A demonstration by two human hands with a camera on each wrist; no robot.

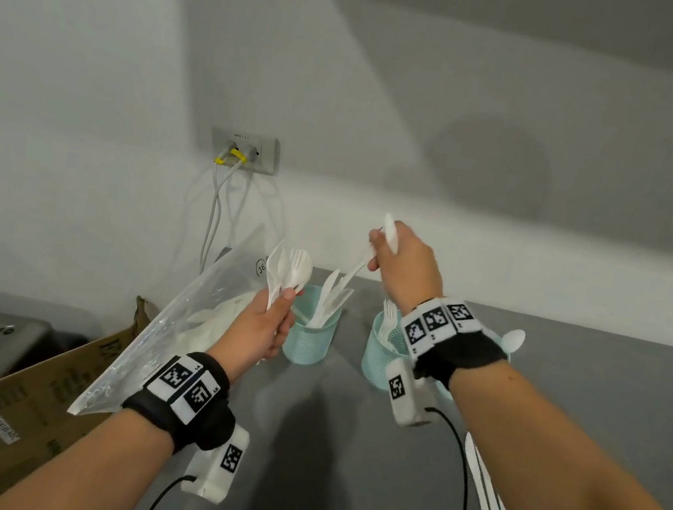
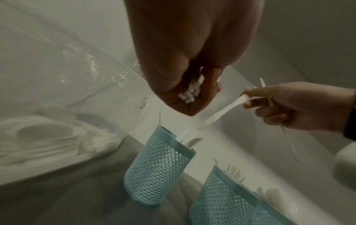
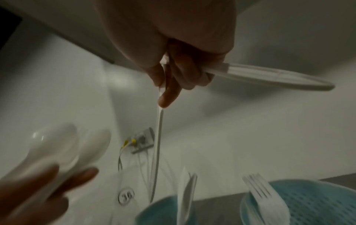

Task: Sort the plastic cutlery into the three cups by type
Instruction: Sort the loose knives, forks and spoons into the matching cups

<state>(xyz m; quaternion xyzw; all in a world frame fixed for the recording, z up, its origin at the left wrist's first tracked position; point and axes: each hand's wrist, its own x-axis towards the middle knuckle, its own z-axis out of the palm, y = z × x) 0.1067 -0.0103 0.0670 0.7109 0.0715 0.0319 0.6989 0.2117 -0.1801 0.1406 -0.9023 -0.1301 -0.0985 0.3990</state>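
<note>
White plastic throughout: the cutlery is thin, light and glossy, so you should expect it to flex under load, slide between fingers and skate on the grey counter (image 1: pixel 338 453). Your right hand (image 1: pixel 406 261) pinches a knife (image 1: pixel 351 275) high on the handle between thumb and fingers, blade pointing down toward the left cup (image 1: pixel 309 341), which already holds several knives; the tip sits just above or at the rim, and I cannot tell whether it touches the knives inside. The same hand also grips a second white piece (image 3: pixel 269 76) that juts out sideways; its type is unclear. Your left hand (image 1: pixel 266 323) is curled round a bundle of handles (image 2: pixel 189 94), with a spoon and fork heads (image 1: pixel 291 267) fanned above the fist, held beside the left cup. The middle cup (image 1: pixel 381 350) holds forks; a spoon bowl (image 1: pixel 514 339) shows behind your right wrist, presumably in the third cup, which is hidden. More knives (image 1: pixel 484 507) lie on the counter beneath your right forearm, and the clear bag (image 1: pixel 163 337) at the left holds further stock. Judgement: grip each piece on the flat handle, not the slick bowl or tines, and squeeze lightly, since the handles look liable to bend or snap. Release one piece at a time; a bundle this smooth may slip out together.
</note>
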